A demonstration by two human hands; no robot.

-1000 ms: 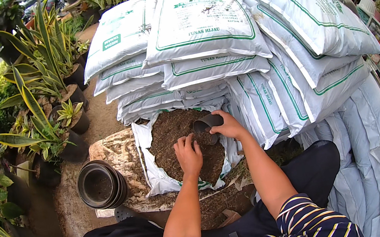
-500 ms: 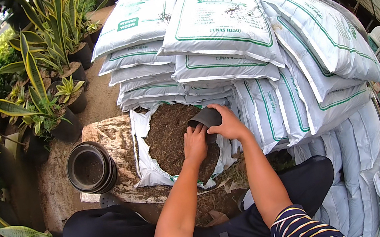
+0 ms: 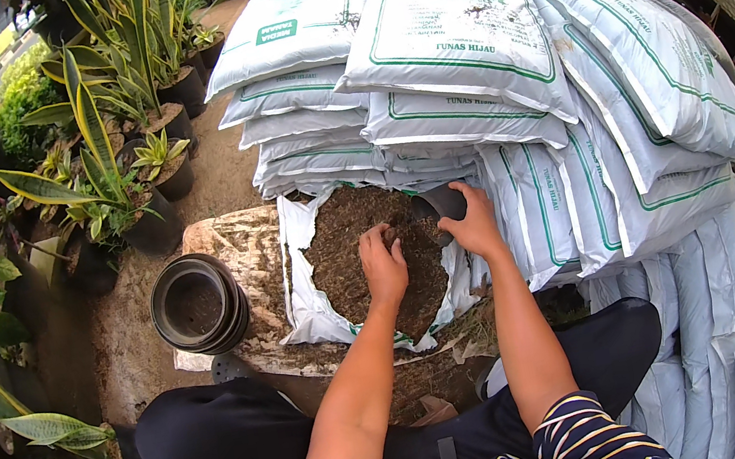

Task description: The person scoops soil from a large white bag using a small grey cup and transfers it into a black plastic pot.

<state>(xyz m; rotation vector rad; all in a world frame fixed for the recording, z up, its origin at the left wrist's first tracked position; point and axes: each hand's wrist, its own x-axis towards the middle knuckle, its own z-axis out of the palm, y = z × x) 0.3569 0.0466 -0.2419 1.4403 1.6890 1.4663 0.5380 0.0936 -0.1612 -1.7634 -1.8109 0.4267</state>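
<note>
An opened white sack [image 3: 301, 285] of dark brown potting soil [image 3: 339, 234] lies before me, its torn edges folded outward. My right hand [image 3: 474, 222] grips the rim of a black plastic plant pot [image 3: 444, 203], which is tipped on its side at the soil's right edge. The pot's mouth faces the soil; how much it holds is hidden. Over the middle of the soil my left hand [image 3: 383, 264] rests, palm down, fingers loosely bent and a little apart, touching the soil. No object shows in it.
A stack of black pots [image 3: 194, 304] stands left of the sack on a soil-stained sheet [image 3: 247, 241]. Full white sacks [image 3: 459, 22] are piled behind and to the right. Potted snake plants [image 3: 91, 140] line the left side. My bent legs [image 3: 226, 431] flank the sack.
My left hand has come out of the pot's mouth and down onto the soil. The right hand has lowered the pot toward the soil's right edge. The whole view has shifted slightly.
</note>
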